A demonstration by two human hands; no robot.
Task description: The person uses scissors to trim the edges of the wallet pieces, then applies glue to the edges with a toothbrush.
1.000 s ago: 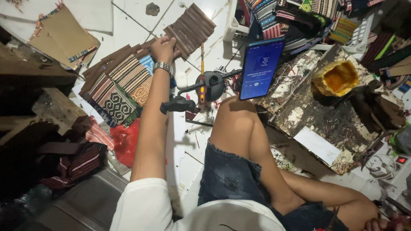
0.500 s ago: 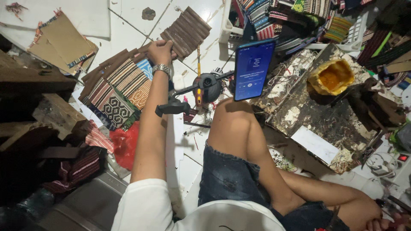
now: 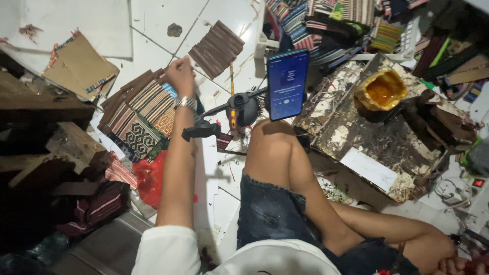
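Head view, left hand: the left hand [image 3: 181,76] is reaching out over the floor, fingers gathered loosely and blurred; whether it is clamping anything cannot be told; a metal watch [image 3: 186,103] is sitting on the wrist.
Head view, patterned pieces: the stack of woven-pattern panels [image 3: 141,116] is lying flat just beside the hand, its long axis running from lower left up to upper right, toward the fingers.
Head view, right hand: it is showing only at the lower right corner [image 3: 458,265], fingers hidden; state cannot be told.
Head view, surroundings: a phone [image 3: 287,84] on a small tripod [image 3: 224,114] is standing upright by the raised knee, screen glowing blue; a brown ribbed panel [image 3: 216,48] is lying beyond; a yellow-stained pot [image 3: 382,89] is sitting on a crusted board [image 3: 367,137]; red cloth [image 3: 150,178] is bunching beside the forearm.
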